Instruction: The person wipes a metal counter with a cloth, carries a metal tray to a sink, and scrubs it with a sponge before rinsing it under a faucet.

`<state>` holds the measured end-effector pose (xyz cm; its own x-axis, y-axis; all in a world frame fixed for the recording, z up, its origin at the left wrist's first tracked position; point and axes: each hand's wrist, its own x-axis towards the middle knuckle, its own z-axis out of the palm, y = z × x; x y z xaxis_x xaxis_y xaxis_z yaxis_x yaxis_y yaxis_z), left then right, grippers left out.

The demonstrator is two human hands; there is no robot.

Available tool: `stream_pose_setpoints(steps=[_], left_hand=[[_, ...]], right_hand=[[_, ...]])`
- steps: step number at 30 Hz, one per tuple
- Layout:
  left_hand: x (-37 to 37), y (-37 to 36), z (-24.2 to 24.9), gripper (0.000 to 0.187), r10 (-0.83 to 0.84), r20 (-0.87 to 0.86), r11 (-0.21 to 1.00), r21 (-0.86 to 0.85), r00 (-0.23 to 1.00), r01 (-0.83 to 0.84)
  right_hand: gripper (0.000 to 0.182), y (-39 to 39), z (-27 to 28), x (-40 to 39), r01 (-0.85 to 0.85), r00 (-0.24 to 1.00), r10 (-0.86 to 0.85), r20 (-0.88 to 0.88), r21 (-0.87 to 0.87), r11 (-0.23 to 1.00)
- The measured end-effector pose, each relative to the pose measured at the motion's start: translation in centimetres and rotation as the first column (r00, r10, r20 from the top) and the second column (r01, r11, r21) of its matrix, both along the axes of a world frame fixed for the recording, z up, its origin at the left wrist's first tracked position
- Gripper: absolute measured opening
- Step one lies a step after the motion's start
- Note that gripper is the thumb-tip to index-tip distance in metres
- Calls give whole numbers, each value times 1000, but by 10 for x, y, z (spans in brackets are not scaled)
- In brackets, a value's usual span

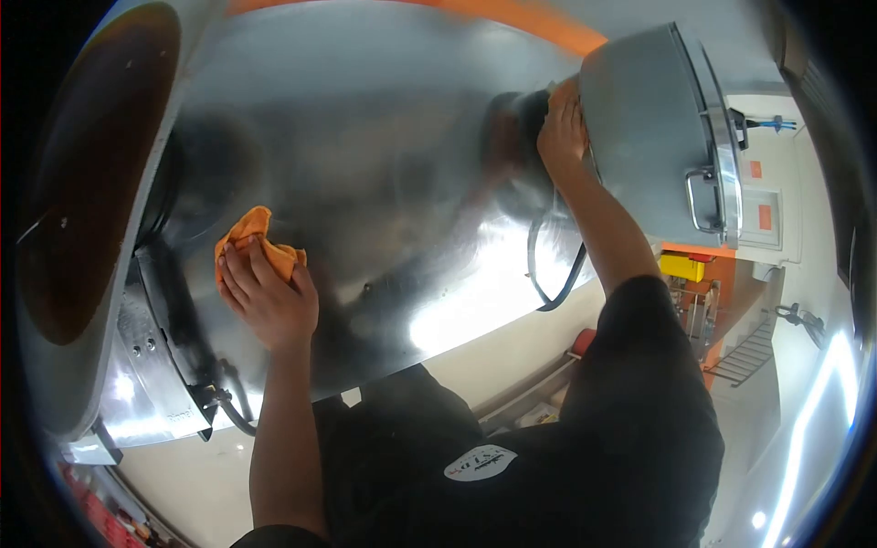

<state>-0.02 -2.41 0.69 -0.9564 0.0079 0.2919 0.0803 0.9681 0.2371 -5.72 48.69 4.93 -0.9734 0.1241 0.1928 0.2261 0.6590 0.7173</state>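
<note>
Passage spans the steel counter (365, 192) between brown-filled vessel (100, 173) and grey pot (644, 137).

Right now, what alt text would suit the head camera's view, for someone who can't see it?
A person's left hand rests on an orange cloth on a shiny metal surface, while the right hand is beside a large gray pot. A container with dark brown contents is at far left.

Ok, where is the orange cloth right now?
In the head view, the orange cloth is under the left hand on the shiny metal surface, well left of the big pot.
</note>
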Motion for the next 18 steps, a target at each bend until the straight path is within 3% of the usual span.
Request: stream_pose_setpoints(steps=[2, 3, 5, 6, 8, 10, 12, 13, 15, 18], left_hand=[[-1, -3, 1, 62, -14, 6, 1000, -22, 1000, 14], [-1, -4, 0, 63, -13, 32, 1000, -9, 999, 14], [2, -2, -2, 65, -20, 59, 999, 30, 998, 19], [2, -3, -2, 66, -16, 58, 1000, 28, 998, 14], [-2, -2, 0, 66, -6, 36, 999, 37, 999, 5], [1, -1, 2, 67, 8, 69, 999, 30, 998, -10], [2, -1, 3, 67, 10, 97, 1000, 14, 995, -11], [1, -2, 4, 67, 14, 119, 1000, 3, 993, -15], [1, -1, 1, 65, 17, 92, 1000, -1, 996, -17], [3, -2, -1, 64, 9, 72, 1000, -4, 997, -9]], right_hand=[[44, -3, -1, -3, -27, 978, -36, 206, 299, 954], [44, -4, -5, 9, -20, 979, -42, 201, 295, 955], [42, -4, -3, 53, 45, 986, -11, 167, -203, 978], [42, -12, 10, 66, 47, 987, -17, 160, -188, 981], [37, -40, 39, 69, 244, 843, -164, 512, -92, 965], [33, -76, 94, 44, -174, 973, 170, 159, 8, 985], [35, -45, 130, 3, -240, 969, 248, -1, 253, 937], [35, -38, 143, 1, -238, 969, 246, -5, 245, 940], [33, -31, 158, -1, -340, 940, 340, -26, -22, 940], [34, -47, 111, 47, -408, 906, 386, -175, -114, 906]])
